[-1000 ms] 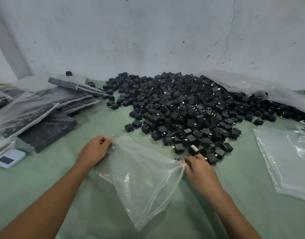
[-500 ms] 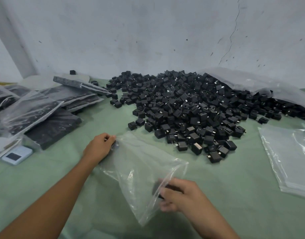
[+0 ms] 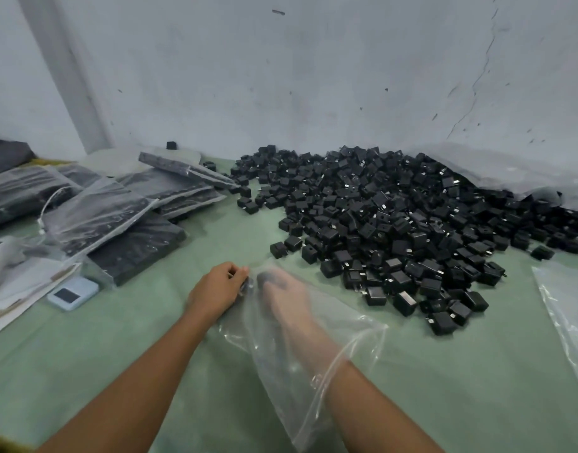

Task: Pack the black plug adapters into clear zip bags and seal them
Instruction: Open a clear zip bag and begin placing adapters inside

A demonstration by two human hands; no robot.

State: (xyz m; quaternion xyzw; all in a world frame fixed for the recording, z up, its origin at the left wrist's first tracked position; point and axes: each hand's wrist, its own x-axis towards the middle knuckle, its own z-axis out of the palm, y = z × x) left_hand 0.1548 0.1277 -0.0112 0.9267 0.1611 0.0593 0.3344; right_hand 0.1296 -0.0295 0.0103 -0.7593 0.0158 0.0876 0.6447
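- The adapter pile (image 3: pixel 395 223) is sprawling across the centre and right of the frame, right up to the work spot, so the next grab is only a short reach.
- Packed bags (image 3: pixel 117 217) are stacking up at the left, clear of the filling.
- Spare bags (image 3: pixel 568 315) are lying flat at the right edge, handy for later.
- The zip bag (image 3: pixel 356 341) is lying low centre, mouth opening toward the bottom of the frame, so an arm is going straight in.
- The right hand (image 3: pixel 287 302) is reaching deep inside it. The dark blob (image 3: pixel 268 278) at its fingertips is probably an adapter, but it's blurred through the plastic, so I can't tell the grip.
- The left hand (image 3: pixel 215 289) is pinching the bag's far corner from outside, pinning it in place.
- Everything is sitting on a pale green surface (image 3: pixel 101 354) against a scuffed, cracked grey wall (image 3: pixel 313 76). A small white gadget (image 3: pixel 72 294) is lying at the left.
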